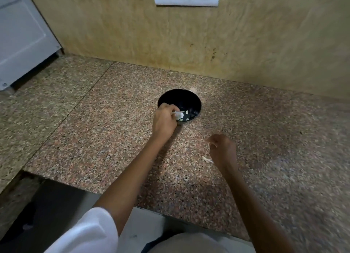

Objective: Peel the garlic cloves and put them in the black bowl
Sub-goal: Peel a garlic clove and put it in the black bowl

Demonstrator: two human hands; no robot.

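**A:** What does the left hand have?

**B:** The left hand (164, 120) has its fingers curled and pinches a white garlic clove (178, 115) at their tips. It is over the near left rim of the black bowl (197, 103).

**A:** And to the right of that grip?

**B:** A few peeled cloves (187, 112) lie inside the bowl, just beside the held one. The bowl stands on the speckled counter (94, 120).

**A:** And the right hand?

**B:** The right hand (224, 150) hovers well to the right of the grip and nearer the person, apart from the bowl. Its fingers are loosely curled, but it is blurred, so I cannot tell whether they pinch anything. A pale peel scrap (206, 159) lies on the counter just beside it.
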